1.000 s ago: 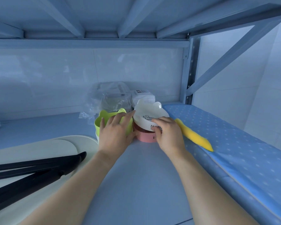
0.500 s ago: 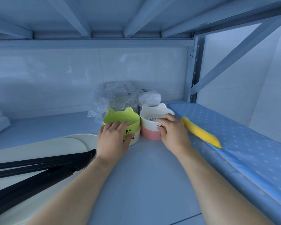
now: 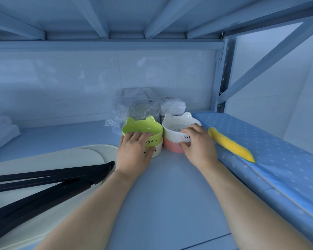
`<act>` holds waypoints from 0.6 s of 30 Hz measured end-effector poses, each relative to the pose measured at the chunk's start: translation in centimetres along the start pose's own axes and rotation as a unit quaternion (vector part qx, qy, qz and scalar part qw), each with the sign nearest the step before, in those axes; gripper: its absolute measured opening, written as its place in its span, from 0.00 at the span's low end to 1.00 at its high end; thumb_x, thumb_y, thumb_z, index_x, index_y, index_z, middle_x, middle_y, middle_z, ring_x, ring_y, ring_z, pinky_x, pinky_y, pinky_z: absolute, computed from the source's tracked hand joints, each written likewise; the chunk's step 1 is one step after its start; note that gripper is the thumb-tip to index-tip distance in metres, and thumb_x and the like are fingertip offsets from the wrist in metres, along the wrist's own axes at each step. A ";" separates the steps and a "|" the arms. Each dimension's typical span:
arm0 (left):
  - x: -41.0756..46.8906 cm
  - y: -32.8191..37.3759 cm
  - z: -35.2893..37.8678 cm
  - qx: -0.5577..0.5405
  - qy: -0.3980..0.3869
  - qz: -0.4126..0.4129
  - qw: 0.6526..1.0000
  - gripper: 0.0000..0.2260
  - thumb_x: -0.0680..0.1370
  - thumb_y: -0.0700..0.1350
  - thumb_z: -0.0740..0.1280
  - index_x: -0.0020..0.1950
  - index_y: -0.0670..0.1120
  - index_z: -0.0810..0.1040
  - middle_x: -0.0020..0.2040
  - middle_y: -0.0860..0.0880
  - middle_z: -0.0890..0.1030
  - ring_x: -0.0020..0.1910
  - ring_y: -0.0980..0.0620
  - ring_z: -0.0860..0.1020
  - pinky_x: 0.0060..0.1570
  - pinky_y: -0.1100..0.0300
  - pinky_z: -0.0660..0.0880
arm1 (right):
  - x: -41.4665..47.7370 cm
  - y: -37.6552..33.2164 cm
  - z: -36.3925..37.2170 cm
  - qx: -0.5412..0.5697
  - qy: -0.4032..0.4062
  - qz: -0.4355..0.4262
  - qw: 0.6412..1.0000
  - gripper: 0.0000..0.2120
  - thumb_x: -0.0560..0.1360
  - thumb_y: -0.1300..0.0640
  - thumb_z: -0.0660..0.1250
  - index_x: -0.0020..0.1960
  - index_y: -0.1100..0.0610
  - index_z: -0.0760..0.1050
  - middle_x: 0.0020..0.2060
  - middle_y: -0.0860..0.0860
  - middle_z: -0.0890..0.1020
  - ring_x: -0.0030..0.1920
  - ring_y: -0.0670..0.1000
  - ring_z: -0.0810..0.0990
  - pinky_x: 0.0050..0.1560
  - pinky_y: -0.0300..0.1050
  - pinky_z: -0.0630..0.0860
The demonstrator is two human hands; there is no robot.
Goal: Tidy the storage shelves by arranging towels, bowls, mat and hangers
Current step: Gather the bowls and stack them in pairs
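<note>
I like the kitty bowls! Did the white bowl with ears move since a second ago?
Yes. The white bowl was tilted up; now it has dropped level onto the pink bowl, which stayed put. The right hand grips it.

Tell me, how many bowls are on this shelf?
4, in two stacks. Left hand grips a green cat-eared ceramic bowl sitting on a white bowl; right hand grips a white cat-eared ceramic bowl sitting on a pink bowl. Others may be nested unseen.
</note>
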State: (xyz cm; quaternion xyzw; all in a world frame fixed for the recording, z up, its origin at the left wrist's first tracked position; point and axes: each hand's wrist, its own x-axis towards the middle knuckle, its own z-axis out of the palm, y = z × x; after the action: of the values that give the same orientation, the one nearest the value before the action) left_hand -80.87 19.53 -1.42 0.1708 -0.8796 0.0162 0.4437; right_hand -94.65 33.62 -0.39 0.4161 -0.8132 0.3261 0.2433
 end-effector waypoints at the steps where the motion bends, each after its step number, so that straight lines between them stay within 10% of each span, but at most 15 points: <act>1: 0.0 0.0 0.0 -0.003 0.001 -0.002 1.000 0.18 0.64 0.44 0.77 0.52 0.47 0.80 0.43 0.48 0.81 0.45 0.40 0.77 0.43 0.51 0.76 | 0.0 0.0 0.0 0.000 0.000 0.000 1.000 0.15 0.68 0.61 0.73 0.54 0.60 0.78 0.51 0.54 0.78 0.54 0.57 0.74 0.51 0.47 0.71; 18: 0.0 0.2 -0.3 -0.009 -0.021 -0.018 1.000 0.17 0.67 0.45 0.76 0.55 0.49 0.80 0.45 0.49 0.81 0.48 0.42 0.77 0.43 0.51 0.76 | -0.3 0.5 0.2 0.007 -0.010 -0.007 1.000 0.17 0.69 0.65 0.71 0.56 0.61 0.77 0.52 0.56 0.76 0.54 0.57 0.74 0.53 0.41 0.67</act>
State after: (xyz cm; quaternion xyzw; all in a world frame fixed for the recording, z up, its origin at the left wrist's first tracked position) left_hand -80.70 19.78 -1.15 0.1829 -0.8856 -0.0027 0.4269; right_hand -94.90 33.82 -0.91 0.4267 -0.8104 0.3262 0.2341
